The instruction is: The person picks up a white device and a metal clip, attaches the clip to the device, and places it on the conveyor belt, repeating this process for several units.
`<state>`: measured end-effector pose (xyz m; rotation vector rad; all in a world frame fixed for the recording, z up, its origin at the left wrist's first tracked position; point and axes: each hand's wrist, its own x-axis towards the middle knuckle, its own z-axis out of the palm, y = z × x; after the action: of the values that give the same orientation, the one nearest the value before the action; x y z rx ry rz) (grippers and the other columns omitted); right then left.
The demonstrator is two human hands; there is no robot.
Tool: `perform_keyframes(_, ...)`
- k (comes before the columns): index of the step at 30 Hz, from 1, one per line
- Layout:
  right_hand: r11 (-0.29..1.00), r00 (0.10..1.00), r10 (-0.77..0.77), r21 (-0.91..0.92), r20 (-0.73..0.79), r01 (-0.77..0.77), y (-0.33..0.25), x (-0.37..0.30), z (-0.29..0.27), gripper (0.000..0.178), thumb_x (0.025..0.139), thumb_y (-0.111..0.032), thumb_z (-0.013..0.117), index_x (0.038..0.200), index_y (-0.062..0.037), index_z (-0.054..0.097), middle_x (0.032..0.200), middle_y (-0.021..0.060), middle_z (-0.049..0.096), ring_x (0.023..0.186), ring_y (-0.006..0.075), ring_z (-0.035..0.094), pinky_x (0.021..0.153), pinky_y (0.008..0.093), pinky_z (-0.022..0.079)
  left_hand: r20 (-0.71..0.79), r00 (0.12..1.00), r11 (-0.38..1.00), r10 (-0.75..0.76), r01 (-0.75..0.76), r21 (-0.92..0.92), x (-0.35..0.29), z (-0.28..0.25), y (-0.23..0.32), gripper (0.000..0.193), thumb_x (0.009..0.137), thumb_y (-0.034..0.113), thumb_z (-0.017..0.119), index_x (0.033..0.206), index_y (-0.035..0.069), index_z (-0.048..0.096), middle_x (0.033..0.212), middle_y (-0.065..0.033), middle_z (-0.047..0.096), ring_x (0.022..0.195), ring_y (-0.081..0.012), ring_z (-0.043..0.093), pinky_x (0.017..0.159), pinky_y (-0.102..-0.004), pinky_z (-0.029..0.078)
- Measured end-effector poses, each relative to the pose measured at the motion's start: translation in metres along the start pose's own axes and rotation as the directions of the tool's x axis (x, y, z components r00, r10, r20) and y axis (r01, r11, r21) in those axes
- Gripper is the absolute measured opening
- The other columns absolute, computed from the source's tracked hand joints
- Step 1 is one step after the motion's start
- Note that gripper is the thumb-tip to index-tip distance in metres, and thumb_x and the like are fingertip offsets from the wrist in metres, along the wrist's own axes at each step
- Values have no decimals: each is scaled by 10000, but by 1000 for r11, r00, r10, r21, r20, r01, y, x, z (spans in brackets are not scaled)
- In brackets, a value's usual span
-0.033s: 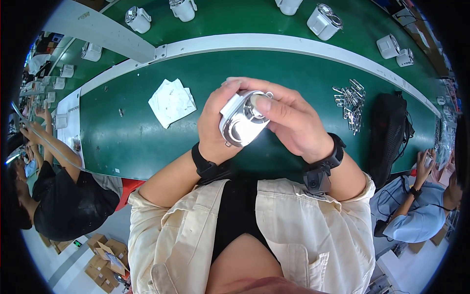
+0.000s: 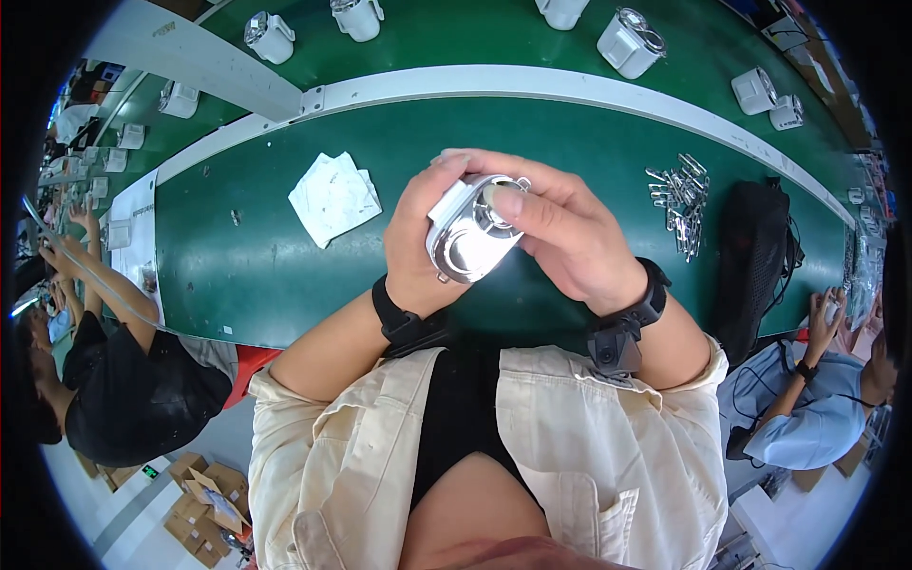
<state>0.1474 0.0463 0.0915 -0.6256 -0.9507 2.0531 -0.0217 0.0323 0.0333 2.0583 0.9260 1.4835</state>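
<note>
Between my hands, above the green bench, is a white device (image 2: pixel 465 253) with a shiny chrome oval top, a round raised part and small metal loops at its rim. My left hand (image 2: pixel 410 233) is wrapped round its left side, gripping the white body. My right hand (image 2: pixel 575 237) closes on it from the far side and the right. The right thumb lies on the round part of the chrome top and covers some of it. The device's underside is hidden by my hands.
White paper sheets (image 2: pixel 334 199) lie to the left. A pile of small metal parts (image 2: pixel 682 204) and a black mesh bag (image 2: pixel 753 249) are on the right. Beyond a white rail (image 2: pixel 494 80), several similar white devices (image 2: pixel 631 44) stand. People sit on both sides.
The white devices beyond the rail have shifted very slightly to the right. My hands and the device in them look the same.
</note>
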Motion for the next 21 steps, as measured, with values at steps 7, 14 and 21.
perform_keyframes(7,995,998,-65,-83,-25,63,6,4,0,430,974,-209,533,1335,22,502,1292,125,565,1166,211,560,988,350,456,-60,966,961,-253,244,-134,-2,-1,5,743,669,74,843,1312,72,471,1193,-135,589,1030,-249,619,877,-328,503)
perform_keyframes(14,992,996,38,-115,-80,-47,-14,34,7,360,966,-209,537,1251,11,560,1171,91,611,1051,188,610,886,349,518,-47,880,869,-473,457,-187,14,-11,7,789,697,155,835,1363,60,424,1223,-150,553,1124,-287,561,939,-360,464)
perform_keyframes(21,867,927,-277,-481,-252,128,-58,147,-27,300,958,-252,548,1178,-62,623,1035,38,655,942,163,634,782,337,532,-144,910,912,-389,403,78,22,-33,17,885,749,254,810,1430,23,295,1327,-209,415,1243,-330,430,1029,-418,374)
